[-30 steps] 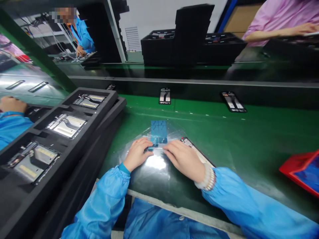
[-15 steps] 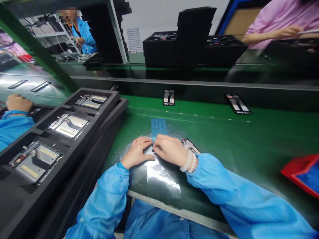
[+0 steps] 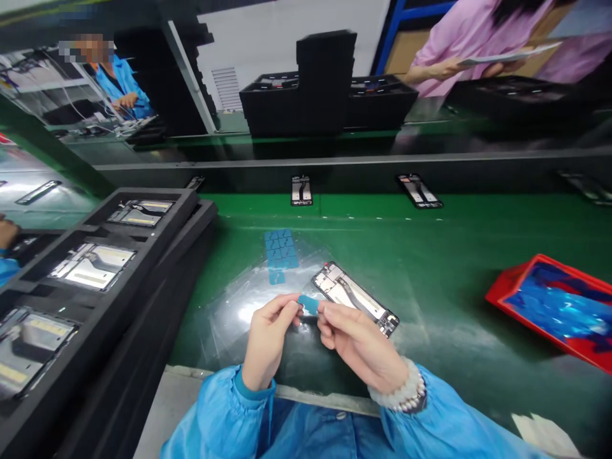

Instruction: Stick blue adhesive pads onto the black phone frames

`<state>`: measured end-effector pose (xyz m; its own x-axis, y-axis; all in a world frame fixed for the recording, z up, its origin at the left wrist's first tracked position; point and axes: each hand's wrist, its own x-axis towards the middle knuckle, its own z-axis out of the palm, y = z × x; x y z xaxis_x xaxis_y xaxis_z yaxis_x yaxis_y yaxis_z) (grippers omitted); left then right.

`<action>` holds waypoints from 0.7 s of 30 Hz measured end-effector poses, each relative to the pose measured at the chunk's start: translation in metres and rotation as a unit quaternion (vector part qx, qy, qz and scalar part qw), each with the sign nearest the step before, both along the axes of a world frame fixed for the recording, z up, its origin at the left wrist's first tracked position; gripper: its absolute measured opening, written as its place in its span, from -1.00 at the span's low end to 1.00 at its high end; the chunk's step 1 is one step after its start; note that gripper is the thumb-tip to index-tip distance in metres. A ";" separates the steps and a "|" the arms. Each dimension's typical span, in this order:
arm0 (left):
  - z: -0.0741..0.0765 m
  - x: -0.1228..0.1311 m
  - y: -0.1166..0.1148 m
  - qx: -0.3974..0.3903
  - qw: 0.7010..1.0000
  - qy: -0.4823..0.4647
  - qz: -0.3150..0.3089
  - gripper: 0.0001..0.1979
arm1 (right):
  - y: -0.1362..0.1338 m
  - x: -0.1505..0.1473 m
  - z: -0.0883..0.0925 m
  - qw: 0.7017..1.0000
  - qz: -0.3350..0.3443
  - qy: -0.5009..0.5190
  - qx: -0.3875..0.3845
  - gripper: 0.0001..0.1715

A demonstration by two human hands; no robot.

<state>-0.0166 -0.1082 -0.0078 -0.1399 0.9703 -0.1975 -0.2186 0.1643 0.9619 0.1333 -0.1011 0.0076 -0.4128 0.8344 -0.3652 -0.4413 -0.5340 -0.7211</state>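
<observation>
A small blue adhesive sticker (image 3: 309,304) is stretched between my two hands above the bench. My left hand (image 3: 271,338) pinches its left end between thumb and fingertips. The fingers of my right hand (image 3: 356,341) are closed on its right end. Just beyond my right hand lies a phone frame (image 3: 356,293) with a dark ribbon cable, tilted on the green surface. A sheet of blue stickers (image 3: 281,248) rests on clear plastic film (image 3: 229,306) farther off.
Black foam trays (image 3: 157,255) holding phone frames are stacked at my left. A red bin (image 3: 497,290) with blue film scraps stands to the right. Phone frames, including one (image 3: 301,190) near the middle, lie along the back ledge (image 3: 354,172). Two people are across the bench.
A blue sticker has come off the sheet and is now held between both hands. My hands have moved nearer to me, uncovering the sheet and the phone frame. The view has shifted right.
</observation>
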 end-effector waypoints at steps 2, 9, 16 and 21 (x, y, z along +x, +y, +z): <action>0.001 0.004 -0.001 -0.006 1.000 -0.018 0.003 -0.74 | -0.004 0.000 -0.002 1.000 -0.008 0.008 0.003 -0.72; 0.004 0.020 -0.006 0.017 0.998 0.061 0.003 -0.69 | -0.023 0.000 -0.016 0.997 -0.020 -0.036 0.062 -0.67; -0.003 0.020 0.002 0.040 0.987 0.151 -0.041 -0.54 | 0.003 0.043 -0.031 0.736 -0.082 -0.554 0.381 -0.15; -0.015 0.025 0.013 -0.092 0.986 0.095 -0.100 -0.42 | 0.002 0.054 -0.048 0.633 -0.066 -0.683 0.359 0.11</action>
